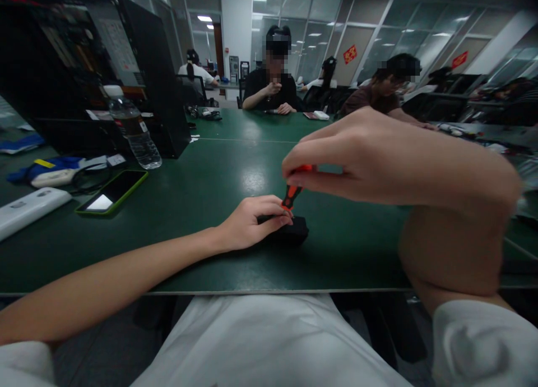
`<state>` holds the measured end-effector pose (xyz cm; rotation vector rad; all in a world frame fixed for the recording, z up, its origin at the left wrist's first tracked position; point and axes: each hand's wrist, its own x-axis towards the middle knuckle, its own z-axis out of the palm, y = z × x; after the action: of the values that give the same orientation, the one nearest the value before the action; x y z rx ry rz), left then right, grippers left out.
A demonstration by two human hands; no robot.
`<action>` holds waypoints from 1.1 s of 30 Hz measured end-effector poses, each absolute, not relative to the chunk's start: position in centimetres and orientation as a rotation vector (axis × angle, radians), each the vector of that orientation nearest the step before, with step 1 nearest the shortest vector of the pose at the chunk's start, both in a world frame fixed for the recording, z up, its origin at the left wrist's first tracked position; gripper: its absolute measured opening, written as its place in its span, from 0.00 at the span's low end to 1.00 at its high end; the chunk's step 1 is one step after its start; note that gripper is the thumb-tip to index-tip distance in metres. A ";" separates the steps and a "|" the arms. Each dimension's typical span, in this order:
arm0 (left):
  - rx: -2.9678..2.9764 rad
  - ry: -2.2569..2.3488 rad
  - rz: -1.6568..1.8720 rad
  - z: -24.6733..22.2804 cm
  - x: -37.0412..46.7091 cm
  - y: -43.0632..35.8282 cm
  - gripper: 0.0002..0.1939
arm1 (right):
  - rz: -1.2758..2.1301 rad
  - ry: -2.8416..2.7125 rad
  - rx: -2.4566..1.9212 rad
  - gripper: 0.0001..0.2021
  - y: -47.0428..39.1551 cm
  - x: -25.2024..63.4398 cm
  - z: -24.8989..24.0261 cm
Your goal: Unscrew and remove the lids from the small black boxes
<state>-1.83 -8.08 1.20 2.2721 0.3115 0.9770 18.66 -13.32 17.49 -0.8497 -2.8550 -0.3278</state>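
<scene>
My right hand point(336, 157) grips the orange and black handle of a screwdriver point(293, 195) from above, thumb and fingers closed on its upper end. The screwdriver stands tilted, its lower end pointing down at a small black box point(300, 230) on the green table. My left hand point(250, 221) lies low against that box, thumb and forefinger pinched around the screwdriver's thin shaft near the tip. Those fingers cover the tip and part of the box's top, so whether a screw sits there is hidden.
On the left of the green table point(235, 168) are a black computer case point(155, 67), a water bottle point(137, 132), a phone with a green edge point(113, 192) and a white device point(31, 210). A person point(271, 90) sits opposite; another person point(382, 90) sits at the right.
</scene>
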 end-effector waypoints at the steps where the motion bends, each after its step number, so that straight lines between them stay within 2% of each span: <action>1: 2.265 0.312 0.985 1.1 -1.8 -8.1 0.09 | -0.239 -2.905 -0.750 0.16 -13.4 18.8 17.7; 3: 2.246 0.320 0.994 1.0 -1.8 -7.9 0.09 | -0.153 -2.945 -0.612 0.14 -13.5 19.2 17.9; 5: 2.240 0.328 0.994 0.8 -1.8 -7.8 0.09 | -0.235 -2.896 -0.624 0.13 -13.6 19.3 17.8; 9: 2.265 0.296 1.002 0.8 -1.8 -7.8 0.09 | -0.476 -2.780 -0.904 0.23 -13.4 18.9 17.3; 11: 2.272 0.284 0.991 0.9 -1.8 -7.9 0.09 | -0.401 -2.822 -0.938 0.19 -13.5 18.8 17.2; 13: 2.265 0.291 0.977 1.0 -1.9 -8.0 0.09 | -0.245 -2.897 -0.801 0.15 -13.7 18.8 17.4; 15: 2.252 0.303 0.981 1.1 -1.9 -8.1 0.09 | -0.151 -2.951 -0.651 0.14 -14.0 19.0 17.6; 18: 2.252 0.310 0.993 1.0 -1.9 -8.1 0.10 | -0.274 -2.910 -0.615 0.13 -14.4 19.1 17.6; 22: 2.260 0.292 0.992 1.0 -1.9 -8.1 0.09 | -0.505 -2.785 -0.772 0.24 -14.2 18.6 17.2; 25: 2.278 0.282 0.977 1.1 -1.9 -8.1 0.09 | -0.413 -2.841 -0.908 0.19 -14.0 18.6 17.2; 29: 2.258 0.291 1.000 1.1 -1.9 -8.1 0.09 | -0.150 -2.991 -0.669 0.13 -14.0 19.2 17.7; 33: 2.266 0.305 0.982 0.9 -1.9 -8.0 0.09 | -0.283 -2.866 -0.641 0.12 -13.8 19.1 17.6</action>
<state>-1.86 -8.01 0.93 2.2655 0.3054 0.9822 19.14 -13.80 17.58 -0.6407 -2.8656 -0.2831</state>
